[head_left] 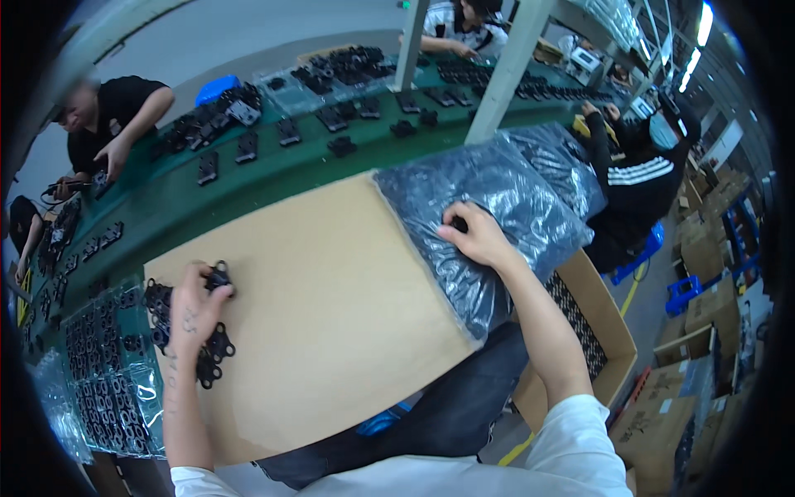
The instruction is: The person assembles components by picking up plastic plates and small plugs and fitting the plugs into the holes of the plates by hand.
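Cardboard (331, 315) covered the table under both my hands. My left hand (195, 308) lay on a small heap of black plastic parts (214, 352), and its fingers (217, 286) were closed around one part (220, 274) at the far edge of the heap. My right hand (479, 240) rested on a clear plastic bag (489, 199) full of the same dark parts; its fingers (454, 225) were curled and pinched the film, but I could not tell how much they held. I judged the parts light and stiff, easy to take by the rim. The bag looked slippery and heavy, so better gripped at a fold.
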Demonstrator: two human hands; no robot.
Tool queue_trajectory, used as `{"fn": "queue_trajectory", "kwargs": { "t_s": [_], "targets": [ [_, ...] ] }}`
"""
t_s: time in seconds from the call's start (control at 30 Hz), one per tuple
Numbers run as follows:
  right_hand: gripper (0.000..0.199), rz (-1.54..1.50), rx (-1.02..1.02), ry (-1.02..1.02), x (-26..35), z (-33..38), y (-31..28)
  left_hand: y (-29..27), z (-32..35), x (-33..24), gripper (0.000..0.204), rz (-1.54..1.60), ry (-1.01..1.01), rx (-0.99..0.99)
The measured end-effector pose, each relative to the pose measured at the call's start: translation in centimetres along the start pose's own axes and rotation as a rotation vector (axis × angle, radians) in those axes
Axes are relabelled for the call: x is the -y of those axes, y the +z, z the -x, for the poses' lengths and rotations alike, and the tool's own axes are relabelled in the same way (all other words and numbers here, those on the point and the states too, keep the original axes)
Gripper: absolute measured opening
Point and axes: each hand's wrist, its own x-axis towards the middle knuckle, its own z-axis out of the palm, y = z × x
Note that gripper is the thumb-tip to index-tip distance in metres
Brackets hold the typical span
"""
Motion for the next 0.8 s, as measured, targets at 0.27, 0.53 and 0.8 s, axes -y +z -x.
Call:
{"fn": "queue_trajectory", "kwargs": {
  "t_s": [0.27, 0.53, 0.8],
  "targets": [
    [0.010, -0.027, 0.091, -0.001, -0.7, -0.7, 0.6, 4.7, -1.1, -4.7, 0.030, 1.033, -0.461, 0.178],
    [0.008, 0.120, -0.266, -0.183, 0.7, -1.6, 1.0, 9.0, 0.6, -4.4, 0.024, 1.006, -0.293, 0.142],
    [0.011, -0.250, -0.641, -0.130, 1.8, -3.0, 1.1, 7.0, -1.0, -5.2, 0.019, 1.085, -0.503, 0.233]
  ]
}}
